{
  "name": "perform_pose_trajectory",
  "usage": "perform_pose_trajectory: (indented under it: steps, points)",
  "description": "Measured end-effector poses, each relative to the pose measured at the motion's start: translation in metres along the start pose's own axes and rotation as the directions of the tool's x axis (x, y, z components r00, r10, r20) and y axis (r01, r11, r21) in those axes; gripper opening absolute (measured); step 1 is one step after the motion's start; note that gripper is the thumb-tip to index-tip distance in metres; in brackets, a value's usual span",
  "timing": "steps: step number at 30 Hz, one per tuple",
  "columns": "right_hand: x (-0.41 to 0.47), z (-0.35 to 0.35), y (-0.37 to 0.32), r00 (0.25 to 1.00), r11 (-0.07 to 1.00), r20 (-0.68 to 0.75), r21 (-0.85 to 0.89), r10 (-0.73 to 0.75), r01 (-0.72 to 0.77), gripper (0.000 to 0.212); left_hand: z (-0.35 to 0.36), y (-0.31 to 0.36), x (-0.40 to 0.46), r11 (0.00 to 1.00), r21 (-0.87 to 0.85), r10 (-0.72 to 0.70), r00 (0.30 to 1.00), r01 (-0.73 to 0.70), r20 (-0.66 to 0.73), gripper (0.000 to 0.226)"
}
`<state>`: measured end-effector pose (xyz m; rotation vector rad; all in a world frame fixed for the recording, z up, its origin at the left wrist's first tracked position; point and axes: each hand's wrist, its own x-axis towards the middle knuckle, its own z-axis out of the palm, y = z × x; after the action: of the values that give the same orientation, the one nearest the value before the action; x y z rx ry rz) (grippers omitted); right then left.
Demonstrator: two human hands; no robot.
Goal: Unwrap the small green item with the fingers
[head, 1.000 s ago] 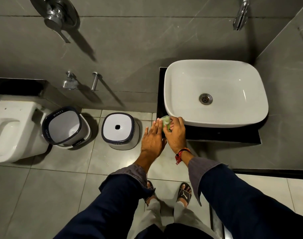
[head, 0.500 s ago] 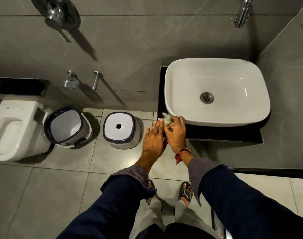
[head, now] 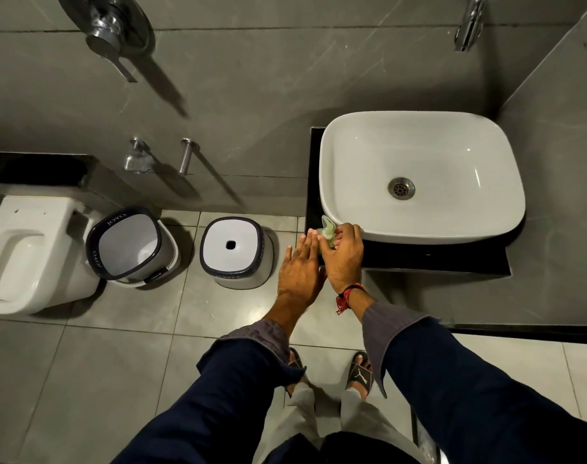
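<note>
Head view, green bottle (head: 328, 229) under right hand (head: 344, 256) fingers (head: 349, 231)

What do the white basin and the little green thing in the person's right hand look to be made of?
The basin looks like glazed ceramic: smooth glossy white with bright highlights. The green thing, pinched by the right hand, seems soft translucent plastic or a sachet; it is crumpled and partly hidden, so this is uncertain.

Green bottle (head: 328, 231) slightly higher now.
</note>
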<state>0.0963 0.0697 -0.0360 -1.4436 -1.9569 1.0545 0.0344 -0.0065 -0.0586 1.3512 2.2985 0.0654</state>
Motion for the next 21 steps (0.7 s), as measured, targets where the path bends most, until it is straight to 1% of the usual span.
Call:
perform_pose_trajectory:
  steps: [4, 6, 8, 9, 11, 14, 18, 21]
  points:
    - [-0.0067, 0.0002, -0.0002, 0.999, 0.999, 0.036, 0.048, -0.019, 0.017, 0.047, -0.0002, 0.0011, -0.0013, 1.0, -0.005, -0.001, 1.0, 0.001, 0.0, 0.081]
    - [-0.0075, 0.0009, 0.0023, 0.998, 0.998, 0.051, 0.054, -0.03, 0.027, 0.042, 0.0004, 0.0024, -0.0022, 1.0, 0.004, -0.007, 1.0, 0.007, 0.001, 0.081]
    - [-0.0048, 0.0012, 0.0044, 1.0, 0.999, 0.027, 0.049, 0.001, -0.002, 0.033, 0.0005, 0.0033, -0.0025, 1.0, 0.0, -0.014, 1.0, 0.014, 0.001, 0.08]
    - [-0.0033, 0.0008, 0.0043, 1.0, 0.998, 0.011, 0.052, 0.026, -0.027, 0.032, 0.0005, 0.0037, -0.0024, 1.0, -0.007, -0.015, 1.0, 0.015, -0.001, 0.08]
    - [-0.0031, -0.0001, 0.0023, 0.999, 0.996, -0.006, 0.073, 0.048, -0.047, 0.039, 0.0002, 0.0041, -0.0022, 1.0, -0.014, -0.015, 1.0, 0.015, -0.008, 0.08]
    - [-0.0067, 0.001, 0.0, 1.0, 0.997, -0.012, 0.081, 0.017, -0.016, 0.044, -0.0001, 0.0031, -0.0015, 1.0, 0.004, -0.01, 1.0, 0.01, -0.003, 0.081]
    - [-0.0059, 0.0031, 0.0012, 1.0, 0.997, 0.013, 0.081, 0.014, -0.015, 0.037, 0.0001, 0.0033, -0.0013, 1.0, -0.01, -0.01, 1.0, 0.01, -0.001, 0.081]
    - [-0.0019, 0.0026, 0.0022, 0.998, 0.997, -0.049, 0.068, 0.03, -0.027, 0.031, 0.0008, 0.0041, -0.0012, 1.0, -0.018, -0.014, 1.0, 0.014, 0.0, 0.081]
